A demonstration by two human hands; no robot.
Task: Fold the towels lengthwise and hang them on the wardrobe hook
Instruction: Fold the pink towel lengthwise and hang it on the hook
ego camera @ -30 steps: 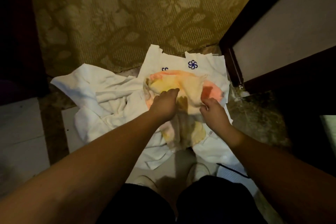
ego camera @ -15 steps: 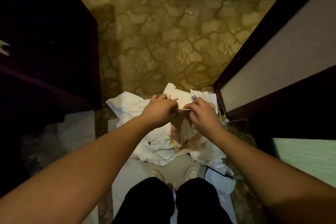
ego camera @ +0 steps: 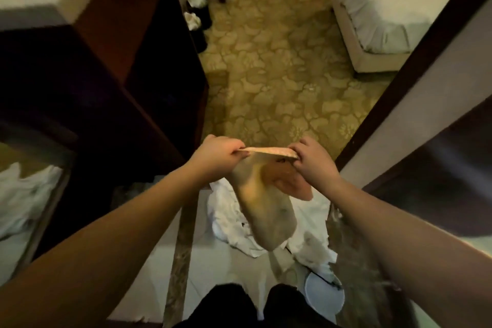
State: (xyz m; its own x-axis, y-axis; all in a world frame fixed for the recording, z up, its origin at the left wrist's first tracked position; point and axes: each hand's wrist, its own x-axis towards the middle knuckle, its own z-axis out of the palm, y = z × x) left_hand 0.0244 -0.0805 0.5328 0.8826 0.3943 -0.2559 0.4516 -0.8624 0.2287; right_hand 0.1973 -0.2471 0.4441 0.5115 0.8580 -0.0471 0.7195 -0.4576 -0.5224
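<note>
My left hand (ego camera: 217, 156) and right hand (ego camera: 311, 161) hold one towel (ego camera: 262, 210) up in front of me, above the floor. Each hand pinches the towel's top edge: the left fingers are curled round the left end of the edge, the right fingers are curled round the right end. The edge runs taut and roughly level between the two hands. The towel is pale yellow with an orange-pink patch on its right side, just under my right hand. Its body hangs down from the edge and narrows toward the lower end, which is blurred. Whether the towel is one layer or doubled over, I cannot tell. Below the hanging towel, a pile of white linen (ego camera: 229, 216) lies crumpled on the floor, with more white cloth spreading to the right of it. A round pale lid or dish (ego camera: 323, 291) lies on the floor near my right leg; its kind is unclear. My legs (ego camera: 239, 306), in dark cloth, stand at the bottom of the view on pale tiles (ego camera: 210, 263). Beyond the tiles lies a patterned carpet (ego camera: 277, 82). A dark wardrobe (ego camera: 111, 66) stands to my left, and a dark door frame (ego camera: 407, 82) runs along my right. A bed (ego camera: 391, 0) in white sheets stands far right, well apart from me. No wardrobe hook can be made out.
</note>
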